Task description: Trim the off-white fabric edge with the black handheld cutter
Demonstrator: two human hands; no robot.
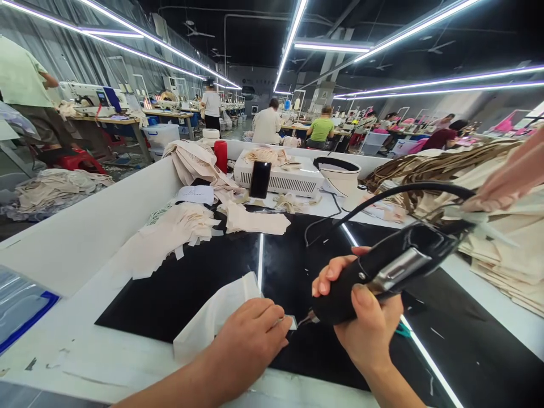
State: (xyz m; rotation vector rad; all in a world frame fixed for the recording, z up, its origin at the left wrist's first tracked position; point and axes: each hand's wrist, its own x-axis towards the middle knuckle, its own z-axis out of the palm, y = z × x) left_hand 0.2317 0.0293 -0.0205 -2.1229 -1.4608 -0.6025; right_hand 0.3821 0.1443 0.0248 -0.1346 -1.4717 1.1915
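Left hand (250, 334) pinches cloth (204, 320), right hand (374, 323) grips tool (340, 294), its tip (313, 317) just beyond left fingers (274, 313): edge-work, seemingly; steadiness needed.

A dark ceiling (263, 34) is crossed from ten to two o'clock by bright strip lights (290, 42), and fans (198, 33) are hung beneath it at eleven and two. The side at ten o'clock is covered by a grey curtain (106, 28). The room is closed at twelve by a dim back wall (255, 73), and a pale pillar (329, 65) is seen at one. Sewing desks (104, 119) are lined up at ten and two; scraps are strewn over the floor (130, 165) near nine, where a red stool (83, 161) is placed
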